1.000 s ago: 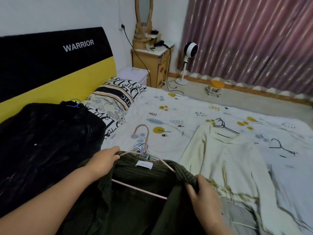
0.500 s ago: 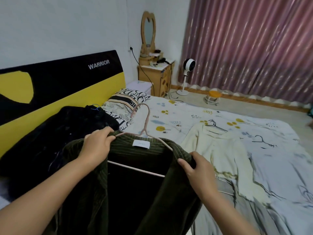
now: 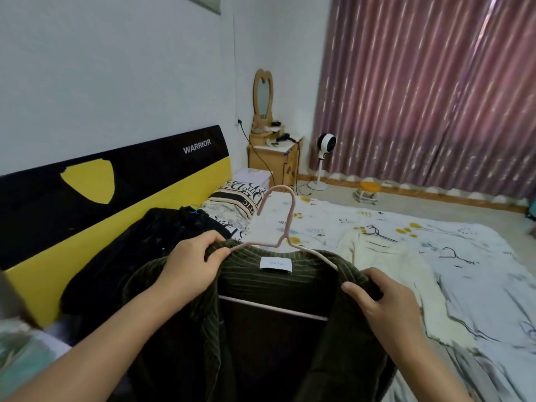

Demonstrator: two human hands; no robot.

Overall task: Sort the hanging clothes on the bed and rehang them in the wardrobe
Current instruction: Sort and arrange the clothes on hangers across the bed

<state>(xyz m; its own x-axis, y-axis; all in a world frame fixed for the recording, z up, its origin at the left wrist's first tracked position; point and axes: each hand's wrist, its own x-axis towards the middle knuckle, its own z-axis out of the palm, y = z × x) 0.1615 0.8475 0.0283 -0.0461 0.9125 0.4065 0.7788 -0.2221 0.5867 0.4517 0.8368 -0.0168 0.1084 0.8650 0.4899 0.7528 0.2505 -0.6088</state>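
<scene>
Home bedroom: bed (image 3: 362,227), pillow (image 3: 235,203), dresser mirror (image 3: 262,94), curtains (image 3: 429,91).

We read "WARRIOR" in white on the black headboard (image 3: 162,158), up beyond our left hand (image 3: 190,266). The white neck label (image 3: 275,263) between our hands is too blurred to read.

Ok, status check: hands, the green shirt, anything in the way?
Left hand and right hand grip the green shirt at its shoulders. Shirt on pink hanger, held above bed. Black garment and cream top lie beyond.
</scene>
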